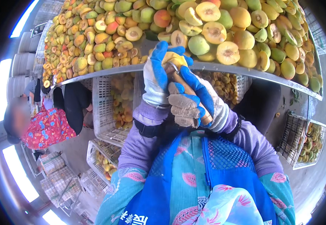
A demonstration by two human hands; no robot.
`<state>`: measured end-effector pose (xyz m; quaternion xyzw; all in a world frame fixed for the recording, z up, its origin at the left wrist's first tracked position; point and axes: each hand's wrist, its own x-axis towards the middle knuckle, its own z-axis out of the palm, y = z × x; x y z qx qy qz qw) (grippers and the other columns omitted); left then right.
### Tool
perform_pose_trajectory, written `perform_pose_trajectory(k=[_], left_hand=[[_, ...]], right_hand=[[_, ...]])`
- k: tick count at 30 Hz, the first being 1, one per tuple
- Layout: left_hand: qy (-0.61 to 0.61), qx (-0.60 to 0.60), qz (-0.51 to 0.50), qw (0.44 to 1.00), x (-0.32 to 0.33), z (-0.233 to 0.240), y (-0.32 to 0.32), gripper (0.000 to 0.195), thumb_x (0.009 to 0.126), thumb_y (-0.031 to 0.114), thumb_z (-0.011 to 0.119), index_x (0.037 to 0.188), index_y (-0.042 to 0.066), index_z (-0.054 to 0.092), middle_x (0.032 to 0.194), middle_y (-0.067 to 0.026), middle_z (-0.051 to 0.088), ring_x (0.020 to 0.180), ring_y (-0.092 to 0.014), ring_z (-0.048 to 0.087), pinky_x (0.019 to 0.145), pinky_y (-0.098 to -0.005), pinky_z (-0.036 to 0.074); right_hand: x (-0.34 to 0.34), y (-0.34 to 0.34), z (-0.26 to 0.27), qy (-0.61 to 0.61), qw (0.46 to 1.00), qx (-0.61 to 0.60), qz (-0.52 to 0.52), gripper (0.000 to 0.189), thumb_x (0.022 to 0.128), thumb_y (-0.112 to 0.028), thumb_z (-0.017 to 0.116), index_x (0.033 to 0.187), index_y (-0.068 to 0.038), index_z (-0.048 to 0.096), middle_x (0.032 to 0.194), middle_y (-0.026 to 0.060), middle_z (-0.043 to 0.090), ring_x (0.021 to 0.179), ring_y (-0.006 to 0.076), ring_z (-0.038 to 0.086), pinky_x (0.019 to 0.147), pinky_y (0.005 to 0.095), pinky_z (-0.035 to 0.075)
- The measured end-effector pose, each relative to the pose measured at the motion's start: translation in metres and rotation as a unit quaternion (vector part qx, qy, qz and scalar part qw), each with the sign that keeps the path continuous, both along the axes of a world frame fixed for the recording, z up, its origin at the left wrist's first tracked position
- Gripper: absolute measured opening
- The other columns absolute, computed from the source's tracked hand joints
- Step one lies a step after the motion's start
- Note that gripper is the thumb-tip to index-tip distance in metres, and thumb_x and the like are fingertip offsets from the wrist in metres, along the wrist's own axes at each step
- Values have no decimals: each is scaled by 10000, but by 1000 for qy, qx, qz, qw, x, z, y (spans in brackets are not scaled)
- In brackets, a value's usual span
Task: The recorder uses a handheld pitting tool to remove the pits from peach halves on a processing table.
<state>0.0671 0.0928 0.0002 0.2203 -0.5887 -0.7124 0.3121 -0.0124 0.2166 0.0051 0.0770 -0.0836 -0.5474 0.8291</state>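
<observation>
My left hand [156, 74], in a white knit glove with blue coating, holds a yellow peach half [175, 58] just before the table's metal rim. My right hand [199, 98], in a matching glove soiled on the fingers, is closed around the wooden handle [189, 91] of a pitting tool. The tool's curved metal end [173, 66] is at the near side of the peach half, by a brown pit area partly hidden by my fingers. Beyond both hands lies a heap of whole and halved peaches [207, 32].
The metal table rim [224, 69] runs across in front of me. Below it stands a white plastic crate [104, 112] with fruit pieces. Another crate [290, 140] with fruit stands on the floor at right. A person in a red floral garment [50, 126] sits at left.
</observation>
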Motion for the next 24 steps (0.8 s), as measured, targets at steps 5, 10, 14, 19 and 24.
perform_pose_trajectory(k=[5,10,14,19,24], left_hand=[[-144,-79,-153,974,3,34,-6,276,950,207,513,994,-37,633,875,-113,695,789,-157,662,752,-292,536],[-52,110,-180,976,-2,19,-16,315,941,245,556,1041,-51,597,871,-149,683,767,-215,668,720,-317,548],[-151,-159,146,965,15,-20,1,455,903,366,604,1123,-28,546,893,-154,661,769,-261,668,718,-353,560],[-535,-378,245,715,99,-13,-76,461,798,391,671,1049,4,660,880,-145,700,792,-273,685,743,-401,524],[-637,-465,172,591,7,6,-165,392,789,322,663,1084,65,633,1053,-205,642,1018,-333,620,849,-437,508]], right_hand=[[1,16,2,191,981,8,11,445,963,-512,441,821,-92,477,521,-6,427,394,123,405,387,276,337],[-2,6,-3,33,999,-20,23,441,962,-537,417,828,-121,481,519,-12,416,390,111,390,412,283,331],[-3,6,14,7,1000,15,19,473,963,-555,388,819,-113,479,519,-11,428,377,116,383,440,301,336],[-32,59,-56,147,970,195,-13,403,958,-513,458,840,-134,524,593,-14,481,464,122,444,454,258,365],[-16,44,-36,476,860,180,42,482,937,-569,462,881,-92,509,612,20,514,441,119,461,407,233,373]])
